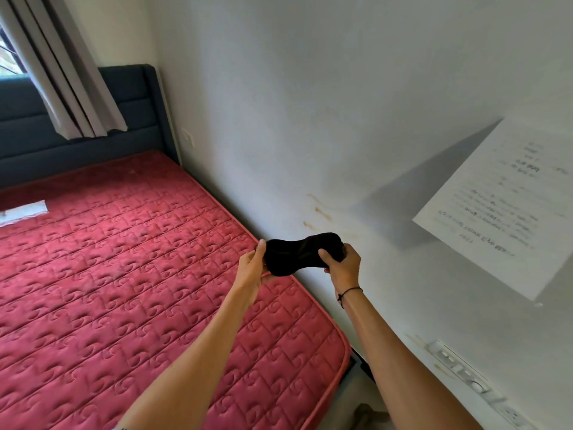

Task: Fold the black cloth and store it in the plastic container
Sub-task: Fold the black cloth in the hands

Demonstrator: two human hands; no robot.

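Cloth: we hold the black cloth [302, 253] in the air between both hands, above the right edge of the red mattress [130, 274] and close to the white wall [310, 103]; it is bunched into a small dark bundle, narrower in the middle
Left hand: our left hand [252, 268] is closed in a pinch on the cloth's left end, thumb up top, fingers behind
Right hand: our right hand [342, 263] is wrapped shut around the right end, thumb [325, 254] pressed on the front face; a thin black cord [348, 292] sits on that wrist
Step in hand: we judge the folding is under way, with the bundle being tightened or squared
Doing it well: we line up the two ends before pressing, keep the edges matched, and smooth the middle so it does not bulge; laying it on the mattress could help flatten the fold
Container: no plastic container shows in this view, so we will need to look for it once the fold holds
Risk: a loose grip may let the fold spring open
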